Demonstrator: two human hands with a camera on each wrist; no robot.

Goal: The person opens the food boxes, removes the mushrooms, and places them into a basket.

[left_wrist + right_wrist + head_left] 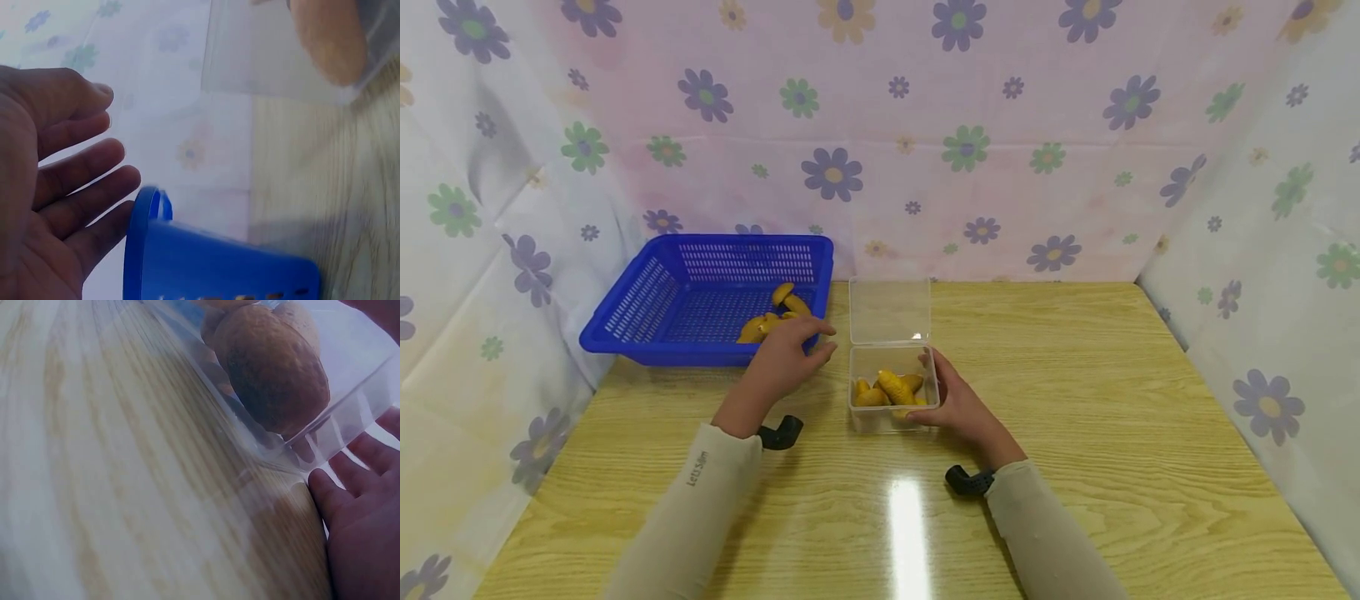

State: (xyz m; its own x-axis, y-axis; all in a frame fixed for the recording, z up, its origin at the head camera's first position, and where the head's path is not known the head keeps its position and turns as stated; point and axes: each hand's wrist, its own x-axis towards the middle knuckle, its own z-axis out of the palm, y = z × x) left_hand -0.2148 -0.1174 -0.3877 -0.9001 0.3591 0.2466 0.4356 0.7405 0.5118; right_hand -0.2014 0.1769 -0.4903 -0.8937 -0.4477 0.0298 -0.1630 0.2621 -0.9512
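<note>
Over the right front rim of a blue plastic basket (647,354) my left hand (786,354) hovers with fingers spread, holding nothing. Below and behind it, several yellow-brown mushrooms (784,293) lie in the basket's right end, partly hidden by the hand. A clear plastic box (891,422) stands to the right, its hinged lid (890,310) tipped back. Several yellow-brown lumps (895,387), seemingly mushrooms, are inside it. My right hand (961,406) grips the box's right side, thumb at the front and fingers toward the back corner. The right wrist view shows fingers (328,490) against the clear wall.
Both containers stand on a wood-grain table (1075,400), the basket at the back left. Flowered cloth (895,183) rises behind the table and along both sides. Each wrist wears a black strapped device (781,433).
</note>
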